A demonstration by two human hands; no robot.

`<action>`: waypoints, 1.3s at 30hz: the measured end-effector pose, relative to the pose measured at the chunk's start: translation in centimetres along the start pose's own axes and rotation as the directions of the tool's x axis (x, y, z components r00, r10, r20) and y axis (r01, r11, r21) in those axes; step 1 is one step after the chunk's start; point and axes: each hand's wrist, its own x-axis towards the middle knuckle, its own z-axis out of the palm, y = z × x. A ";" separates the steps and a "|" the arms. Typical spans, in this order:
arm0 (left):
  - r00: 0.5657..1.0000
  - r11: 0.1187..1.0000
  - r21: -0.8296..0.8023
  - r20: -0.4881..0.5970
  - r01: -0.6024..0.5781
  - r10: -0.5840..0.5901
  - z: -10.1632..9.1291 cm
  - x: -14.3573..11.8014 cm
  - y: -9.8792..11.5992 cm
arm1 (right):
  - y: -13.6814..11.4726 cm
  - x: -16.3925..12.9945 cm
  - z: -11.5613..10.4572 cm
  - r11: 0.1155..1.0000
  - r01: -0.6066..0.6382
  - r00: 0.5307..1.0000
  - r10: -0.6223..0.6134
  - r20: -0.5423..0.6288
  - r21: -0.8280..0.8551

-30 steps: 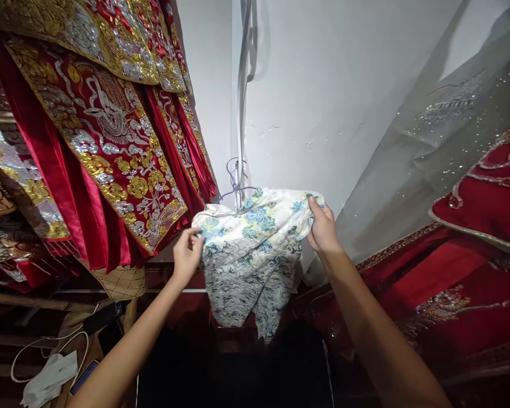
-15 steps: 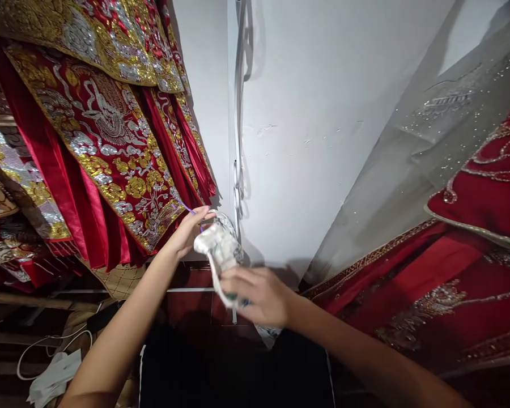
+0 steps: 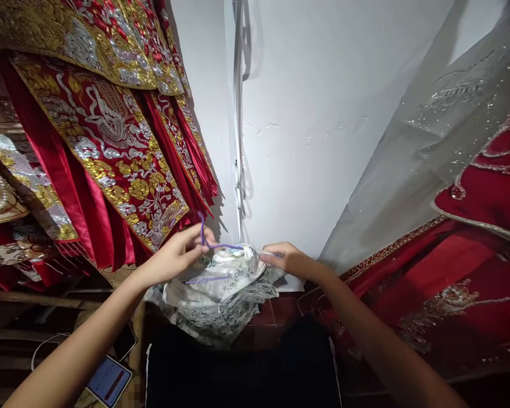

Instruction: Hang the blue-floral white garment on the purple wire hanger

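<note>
- In the head view, your white floral garment (image 3: 219, 294) hangs bunched and creased in front of you, between your two hands; its printed cloth drapes down toward your dark clothing (image 3: 242, 374).
- Your left hand (image 3: 189, 249) is at the garment's upper left, with the fingers closed on a thin purple hanger (image 3: 226, 246) close to its hook, which sticks up past them.
- One purple arm of that hanger runs from your left fingers across the top of the garment, and another purple length lies lower, against the cloth.
- Your right hand (image 3: 283, 258) is at the garment's upper right edge, fingers curled; you cannot tell from here whether they pinch cloth, hanger or both.
- To the left of the garment hangs a red costume (image 3: 123, 147) embroidered in gold and silver; below and left of it lies a lit phone (image 3: 109, 381).
- Beyond the garment rise a white wall (image 3: 306, 175) and a slim pole (image 3: 238, 124).
- To the right of the garment are a sheer grey fabric (image 3: 408, 164) and a beaded red dress (image 3: 484, 204).
- Reddish floor tiles (image 3: 266, 334) show below its right side.
</note>
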 end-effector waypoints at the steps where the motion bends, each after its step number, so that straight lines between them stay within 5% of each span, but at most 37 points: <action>1: 0.993 1.000 -0.001 -0.114 -0.025 0.024 -0.1 0.5 -0.4 | -0.1 -0.3 0.0 0.995 -0.049 0.999 0.047 0.022 0.092; 4: 0.890 0.974 0.194 -0.417 -0.114 0.187 -0.3 1.6 -1.1 | -0.1 -1.1 -0.6 0.934 -0.113 0.976 0.168 -0.138 0.338; 7: 0.744 0.901 0.411 -0.558 -0.137 0.368 0.4 1.7 -1.2 | 0.7 -1.6 -2.5 0.835 -0.024 0.874 0.285 -0.394 0.550; 9: 0.659 0.908 0.403 -0.654 -0.110 0.371 1.6 1.5 -1.9 | 1.2 -1.5 -4.1 0.773 0.065 0.805 0.333 -0.490 0.631; 11: 0.618 0.959 0.277 -0.743 -0.065 0.257 3.6 1.6 -3.3 | 1.2 -1.0 -5.3 0.742 0.098 0.794 0.344 -0.502 0.663; 15: 0.666 0.988 -0.147 -0.741 -0.037 -0.085 8.4 2.7 -7.1 | 0.1 0.7 -5.2 0.722 0.043 0.863 0.322 -0.390 0.691; 19: 0.729 0.929 -0.371 -0.637 -0.003 -0.252 11.7 3.6 -9.2 | -1.0 1.0 -3.7 0.719 -0.025 0.890 0.332 -0.312 0.695; 23: 0.673 0.914 -0.406 -0.676 0.000 -0.300 12.2 3.8 -9.9 | -0.8 0.1 -3.7 0.771 -0.061 0.911 0.303 -0.280 0.634; 25: 0.655 0.892 -0.453 -0.672 0.008 -0.347 12.4 3.3 -10.5 | 0.1 -0.5 -3.5 0.837 -0.052 0.875 0.301 -0.378 0.545; 26: 0.657 0.871 -0.491 -0.653 0.011 -0.376 12.7 2.9 -10.9 | 0.7 -0.9 -3.0 0.879 -0.043 0.813 0.307 -0.495 0.474; 27: 0.667 0.845 -0.535 -0.625 0.011 -0.405 13.0 2.3 -11.2 | 1.4 -1.2 -2.0 0.919 -0.040 0.700 0.306 -0.645 0.393; 30: 0.710 0.758 -0.652 -0.525 0.020 -0.470 14.6 0.1 -11.7 | 3.1 -2.0 3.9 0.969 -0.082 0.167 0.242 -0.956 0.231; 31: 0.726 0.732 -0.681 -0.492 0.023 -0.480 15.1 -0.6 -11.6 | 3.5 -2.1 6.5 0.961 -0.071 0.103 0.272 -0.957 0.266; 32: 0.743 0.709 -0.705 -0.461 0.025 -0.485 15.5 -1.3 -11.4 | 3.7 -2.1 9.2 0.947 -0.063 0.159 0.323 -0.933 0.316; 33: 0.759 0.688 -0.725 -0.434 0.026 -0.485 15.8 -1.8 -11.0 | 3.8 -2.0 11.8 0.928 -0.052 0.302 0.368 -0.880 0.370; 34: 0.774 0.672 -0.740 -0.411 0.026 -0.482 15.9 -2.2 -10.6 | 3.8 -1.8 14.0 0.900 -0.060 0.536 0.394 -0.746 0.432; 35: 0.786 0.661 -0.750 -0.393 0.027 -0.477 15.9 -2.5 -10.1 | 3.6 -1.5 15.9 0.858 -0.074 0.692 0.411 -0.594 0.508; 36: 0.795 0.658 -0.753 -0.380 0.031 -0.473 15.8 -2.8 -9.6 | 3.4 -1.2 17.2 0.822 -0.091 0.794 0.400 -0.457 0.562; 37: 0.800 0.659 -0.751 -0.373 0.037 -0.471 15.6 -2.9 -9.1 | 3.1 -0.9 18.0 0.790 -0.105 0.848 0.389 -0.361 0.604; 39: 0.790 0.665 -0.745 -0.379 0.048 -0.481 15.1 -3.1 -8.2 | 2.8 -0.6 18.3 0.757 -0.118 0.878 0.382 -0.288 0.643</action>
